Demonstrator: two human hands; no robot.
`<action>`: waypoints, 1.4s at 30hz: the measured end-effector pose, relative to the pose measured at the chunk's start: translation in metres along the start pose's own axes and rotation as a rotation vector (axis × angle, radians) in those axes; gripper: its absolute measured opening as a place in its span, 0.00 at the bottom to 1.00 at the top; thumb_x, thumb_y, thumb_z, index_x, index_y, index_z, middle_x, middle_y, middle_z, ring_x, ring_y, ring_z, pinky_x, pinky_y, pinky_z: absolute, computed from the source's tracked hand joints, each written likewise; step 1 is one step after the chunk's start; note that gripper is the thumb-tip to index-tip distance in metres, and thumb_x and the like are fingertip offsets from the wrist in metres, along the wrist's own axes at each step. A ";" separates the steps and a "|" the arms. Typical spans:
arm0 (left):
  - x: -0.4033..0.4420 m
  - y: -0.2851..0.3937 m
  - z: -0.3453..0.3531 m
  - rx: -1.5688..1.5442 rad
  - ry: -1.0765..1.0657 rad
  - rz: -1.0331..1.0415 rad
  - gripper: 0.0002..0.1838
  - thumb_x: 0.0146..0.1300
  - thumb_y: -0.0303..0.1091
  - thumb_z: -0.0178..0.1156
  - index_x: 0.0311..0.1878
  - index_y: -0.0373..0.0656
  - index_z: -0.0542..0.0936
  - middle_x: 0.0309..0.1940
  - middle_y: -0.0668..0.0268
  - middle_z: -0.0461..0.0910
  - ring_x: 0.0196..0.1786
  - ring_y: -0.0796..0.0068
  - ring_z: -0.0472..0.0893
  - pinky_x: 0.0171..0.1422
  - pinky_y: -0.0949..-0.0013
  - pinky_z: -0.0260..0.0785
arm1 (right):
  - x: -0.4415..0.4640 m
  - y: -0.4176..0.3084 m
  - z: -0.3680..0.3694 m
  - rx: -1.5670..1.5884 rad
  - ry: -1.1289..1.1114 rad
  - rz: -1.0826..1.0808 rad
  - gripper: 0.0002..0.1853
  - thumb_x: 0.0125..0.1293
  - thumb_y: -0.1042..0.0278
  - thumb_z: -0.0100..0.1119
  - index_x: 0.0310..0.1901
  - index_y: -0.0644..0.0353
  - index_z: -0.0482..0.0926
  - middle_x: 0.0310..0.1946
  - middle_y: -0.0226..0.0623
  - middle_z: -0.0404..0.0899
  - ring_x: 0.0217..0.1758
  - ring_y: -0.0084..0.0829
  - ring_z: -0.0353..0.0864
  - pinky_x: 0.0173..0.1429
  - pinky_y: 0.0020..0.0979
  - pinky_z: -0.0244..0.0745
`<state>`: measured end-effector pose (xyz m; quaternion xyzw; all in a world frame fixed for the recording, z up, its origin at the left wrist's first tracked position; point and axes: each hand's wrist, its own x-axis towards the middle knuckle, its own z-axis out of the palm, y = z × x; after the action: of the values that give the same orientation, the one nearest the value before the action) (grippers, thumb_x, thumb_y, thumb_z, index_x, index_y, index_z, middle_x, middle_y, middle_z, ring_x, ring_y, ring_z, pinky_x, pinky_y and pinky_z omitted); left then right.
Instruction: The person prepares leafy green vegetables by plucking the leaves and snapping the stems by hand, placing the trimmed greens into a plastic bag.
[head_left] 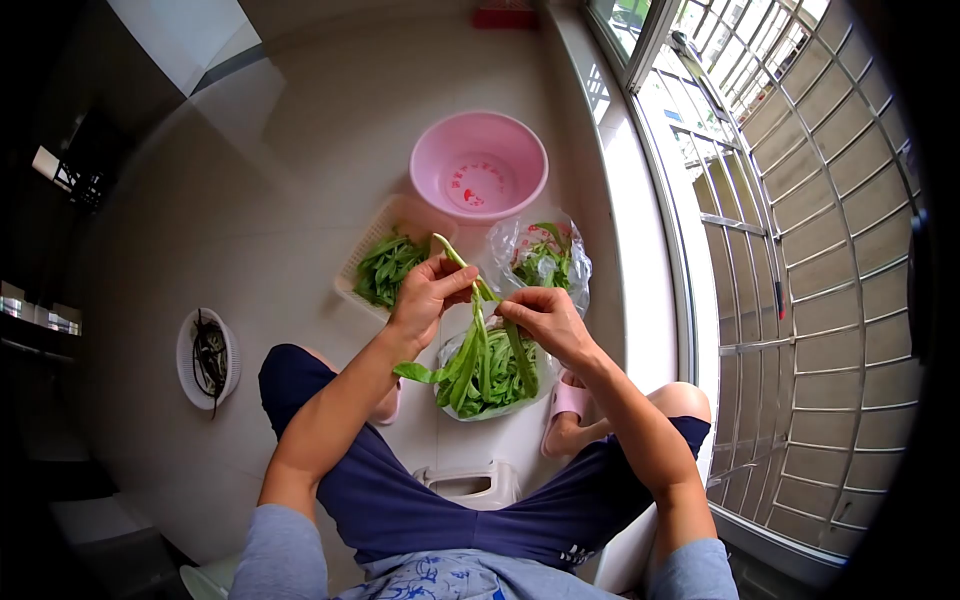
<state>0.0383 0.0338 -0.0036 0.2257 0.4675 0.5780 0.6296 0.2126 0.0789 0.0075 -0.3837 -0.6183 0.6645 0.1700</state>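
Note:
My left hand (428,297) is closed round the stem of a leafy green vegetable (453,250). Its pale stem end points up past the thumb, and its long leaves hang down toward me. On the other side, my right hand (548,322) pinches a leaf of the same vegetable. Directly below lies an open plastic bag (543,392) full of similar greens (500,385). Beyond my left hand, picked leaves (392,266) fill part of a pale rectangular basket (352,256). Past my right hand sits a clear plastic bag (580,272) with some greens (545,262) inside.
A pink basin (428,165) stands on the tiled floor (300,200) ahead. At left is a round white basket (233,372) holding dark, thin, bean-like strands (208,358). A window with metal bars (780,250) runs along the right. A low stool (490,485) shows between my legs.

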 end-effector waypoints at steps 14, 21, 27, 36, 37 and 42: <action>-0.007 -0.001 0.011 -0.174 -0.086 -0.197 0.09 0.53 0.36 0.55 0.34 0.43 0.72 0.29 0.68 0.74 0.35 0.81 0.73 0.41 0.76 0.65 | 0.009 0.020 0.009 0.465 -0.131 0.165 0.07 0.55 0.64 0.55 0.28 0.59 0.73 0.16 0.21 0.65 0.16 0.13 0.58 0.22 0.15 0.54; -0.012 -0.006 0.008 0.225 -0.076 -0.210 0.09 0.50 0.36 0.59 0.31 0.42 0.73 0.26 0.70 0.74 0.28 0.83 0.72 0.34 0.80 0.65 | 0.009 0.011 0.005 0.221 0.001 0.173 0.10 0.52 0.63 0.56 0.26 0.62 0.75 0.15 0.23 0.66 0.17 0.14 0.61 0.22 0.16 0.56; -0.011 -0.005 0.007 0.214 -0.052 -0.229 0.06 0.50 0.33 0.59 0.26 0.41 0.74 0.21 0.69 0.74 0.23 0.81 0.73 0.32 0.79 0.67 | 0.007 0.005 0.002 0.180 -0.086 0.170 0.09 0.51 0.64 0.56 0.25 0.61 0.76 0.15 0.24 0.67 0.18 0.14 0.61 0.22 0.17 0.56; -0.012 0.009 0.005 0.413 -0.237 -0.159 0.06 0.51 0.30 0.57 0.28 0.36 0.75 0.21 0.66 0.75 0.23 0.80 0.73 0.32 0.78 0.67 | 0.008 0.012 -0.001 0.394 -0.220 0.205 0.08 0.54 0.65 0.54 0.23 0.59 0.74 0.14 0.21 0.65 0.15 0.13 0.57 0.20 0.17 0.50; -0.011 0.009 0.005 0.442 -0.266 -0.130 0.06 0.51 0.29 0.57 0.29 0.35 0.75 0.22 0.66 0.75 0.24 0.81 0.73 0.32 0.79 0.66 | 0.008 0.013 -0.001 0.425 -0.240 0.217 0.07 0.54 0.66 0.53 0.23 0.59 0.74 0.14 0.21 0.65 0.15 0.13 0.57 0.20 0.17 0.51; -0.011 0.011 0.005 0.414 -0.293 -0.075 0.06 0.51 0.28 0.56 0.30 0.35 0.75 0.23 0.67 0.75 0.26 0.81 0.73 0.33 0.79 0.66 | 0.009 0.016 -0.001 0.625 -0.302 0.250 0.07 0.55 0.68 0.51 0.24 0.59 0.73 0.15 0.22 0.65 0.16 0.14 0.56 0.20 0.16 0.50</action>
<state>0.0379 0.0277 0.0116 0.4136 0.4876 0.4072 0.6522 0.2111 0.0830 -0.0100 -0.2834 -0.3519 0.8861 0.1035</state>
